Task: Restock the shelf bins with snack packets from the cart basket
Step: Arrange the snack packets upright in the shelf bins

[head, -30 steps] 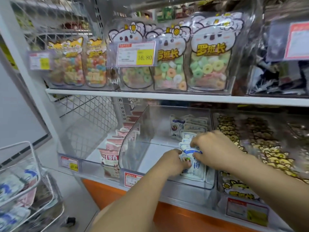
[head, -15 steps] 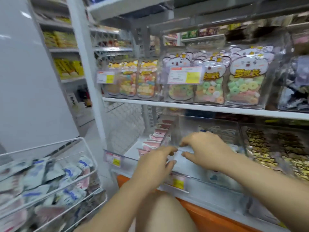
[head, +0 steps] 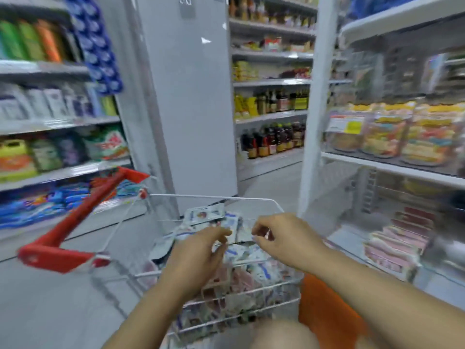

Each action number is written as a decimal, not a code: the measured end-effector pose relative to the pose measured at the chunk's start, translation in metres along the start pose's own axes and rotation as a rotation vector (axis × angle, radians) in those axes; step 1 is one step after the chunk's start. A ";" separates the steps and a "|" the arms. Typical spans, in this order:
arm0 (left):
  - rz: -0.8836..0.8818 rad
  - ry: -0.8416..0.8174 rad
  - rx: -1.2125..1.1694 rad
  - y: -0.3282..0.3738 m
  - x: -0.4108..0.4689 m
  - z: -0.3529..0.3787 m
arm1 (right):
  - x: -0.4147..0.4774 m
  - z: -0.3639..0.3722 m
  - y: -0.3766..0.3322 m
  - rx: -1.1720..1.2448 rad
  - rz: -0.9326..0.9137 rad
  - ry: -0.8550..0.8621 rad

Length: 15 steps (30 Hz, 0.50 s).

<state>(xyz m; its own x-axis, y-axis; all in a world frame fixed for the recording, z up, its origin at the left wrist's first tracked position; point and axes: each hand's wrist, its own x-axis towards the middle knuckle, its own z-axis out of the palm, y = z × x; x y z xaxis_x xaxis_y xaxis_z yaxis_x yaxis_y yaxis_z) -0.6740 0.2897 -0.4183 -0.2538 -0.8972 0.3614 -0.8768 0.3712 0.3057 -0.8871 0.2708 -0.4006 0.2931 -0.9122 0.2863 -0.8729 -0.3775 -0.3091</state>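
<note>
A shop aisle lined with stocked shelves: your wire cart basket (head: 214, 196), its red handle (head: 83, 205) off to the left, stands beside the shelf bins (head: 412, 269) on the right. Both your hands hover over the heap of snack packets (head: 251, 270) in the basket. Your left hand (head: 198, 253) curls its fingers onto the top white-and-blue packets. Your right hand (head: 284, 238) has thumb and forefinger close together. Motion blur hides whether either hand actually grips a packet.

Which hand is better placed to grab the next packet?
Slightly left: fingers of the left hand reach the raised white packet in the cart basket; the right hand hovers beside it. Blur hides any grip.
</note>
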 end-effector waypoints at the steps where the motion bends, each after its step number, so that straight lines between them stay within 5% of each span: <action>1: -0.046 0.017 0.013 -0.014 -0.003 -0.008 | 0.010 0.010 -0.007 0.020 -0.006 -0.023; 15: -0.307 0.170 -0.029 -0.046 -0.014 -0.005 | 0.114 0.103 -0.072 0.613 0.253 -0.319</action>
<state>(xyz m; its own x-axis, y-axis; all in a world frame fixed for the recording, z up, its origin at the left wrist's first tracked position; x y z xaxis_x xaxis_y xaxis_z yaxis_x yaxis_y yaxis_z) -0.6282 0.2865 -0.4333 0.0932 -0.9162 0.3897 -0.8891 0.0996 0.4468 -0.7503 0.1773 -0.4390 0.2923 -0.9500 -0.1099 -0.5817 -0.0854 -0.8089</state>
